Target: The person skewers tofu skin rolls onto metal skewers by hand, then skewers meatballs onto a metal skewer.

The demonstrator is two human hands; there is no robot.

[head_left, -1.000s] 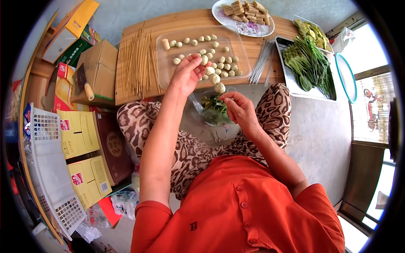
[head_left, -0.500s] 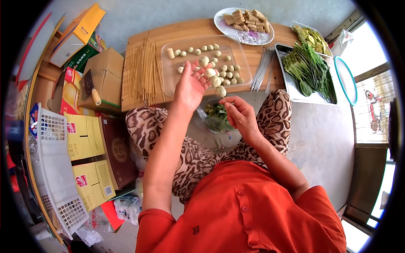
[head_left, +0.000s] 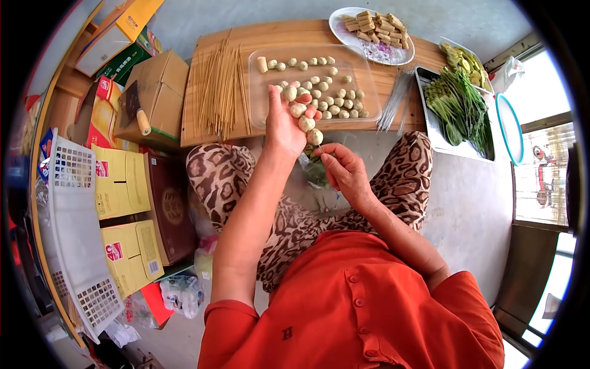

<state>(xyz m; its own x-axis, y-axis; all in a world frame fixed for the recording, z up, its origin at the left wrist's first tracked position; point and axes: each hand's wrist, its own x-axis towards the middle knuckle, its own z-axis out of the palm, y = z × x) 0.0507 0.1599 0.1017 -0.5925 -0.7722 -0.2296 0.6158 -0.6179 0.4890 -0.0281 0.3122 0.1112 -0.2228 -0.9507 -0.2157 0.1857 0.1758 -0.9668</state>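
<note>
Several pale green speckled balls (head_left: pixel 306 123) sit in a row on a thin skewer (head_left: pixel 321 149). My left hand (head_left: pixel 283 128) is palm up under this row, its fingers curled round the balls. Below the lowest ball, my right hand (head_left: pixel 346 171) pinches the skewer's lower end between thumb and fingers. Just beyond my hands stands a clear plastic tray (head_left: pixel 371 86) holding loose balls (head_left: pixel 341 101) of the same kind and one tan cylindrical piece (head_left: pixel 262 64). Part of the skewer is hidden by the balls.
Bamboo sticks (head_left: pixel 218 89) lie on the wooden table (head_left: pixel 276 32), with metal skewers (head_left: pixel 393 98) right of the tray. A plate (head_left: pixel 402 59) of tan rolls is behind; leafy greens (head_left: pixel 461 104) fill a metal tray at right. A knife (head_left: pixel 142 122) and boxes (head_left: pixel 150 92) stand left.
The view has shifted slightly. My left fingers, more spread before, are now curled closer round the skewered balls. My right hand still pinches the skewer's end.
</note>
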